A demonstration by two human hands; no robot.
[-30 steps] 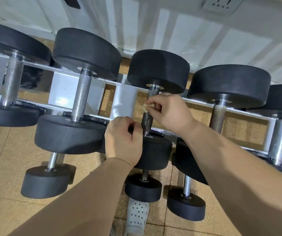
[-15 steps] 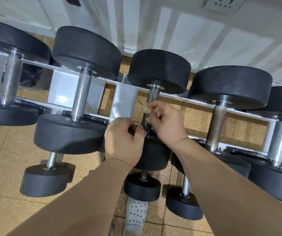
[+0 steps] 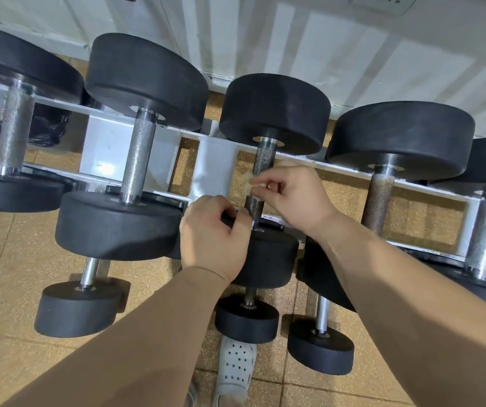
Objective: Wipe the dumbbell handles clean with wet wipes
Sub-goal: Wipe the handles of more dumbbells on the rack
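A row of black dumbbells lies across a white rack [image 3: 215, 167]. The middle dumbbell [image 3: 275, 113] has a dark knurled handle [image 3: 263, 161]. My right hand [image 3: 294, 195] pinches a small crumpled wet wipe [image 3: 249, 183] against the left side of that handle, about halfway down. My left hand [image 3: 215, 236] grips the rim of the same dumbbell's near black head [image 3: 271, 259], fingers curled over its top edge. The handle's lower part is partly hidden behind both hands.
Neighbouring dumbbells flank the middle one: one to the left [image 3: 139, 160] and one to the right [image 3: 382, 189]. Smaller dumbbells [image 3: 246, 318] sit on a lower tier. A grey perforated shoe [image 3: 235, 365] stands on the tan tiled floor. A white wall is behind the rack.
My right hand slid the wipe down the handle, then back up a little and loosened round it. My left hand stayed on the near head.
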